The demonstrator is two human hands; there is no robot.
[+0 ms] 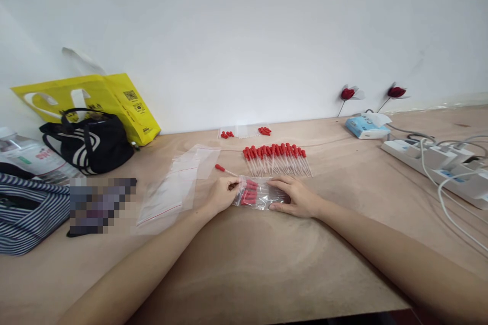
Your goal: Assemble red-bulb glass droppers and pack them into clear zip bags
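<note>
A clear zip-lock bag (264, 198) lies on the table with several red-bulbed droppers (249, 194) inside, their bulbs toward the left. My left hand (222, 194) pinches the bag's left end. At the other end my right hand (295, 197) rests on the plastic, its fingers stretched and spread apart. One loose dropper (220, 167) sticks out just beyond my left hand, its stem running toward the fingers; whether they touch it is hidden. Behind the bag, a row of red-topped droppers (276, 158) is laid side by side. To the left lies a layered stack of flat clear bags (171, 188).
Against the wall are filled clear bags (244, 131) with red bulbs. A yellow bag (141, 111), black bag (107, 144), striped pouch (34, 213) and plastic bottle (34, 155) crowd the left. Rightward stand a tissue pack (366, 127) and a power strip (468, 185) with trailing cables.
</note>
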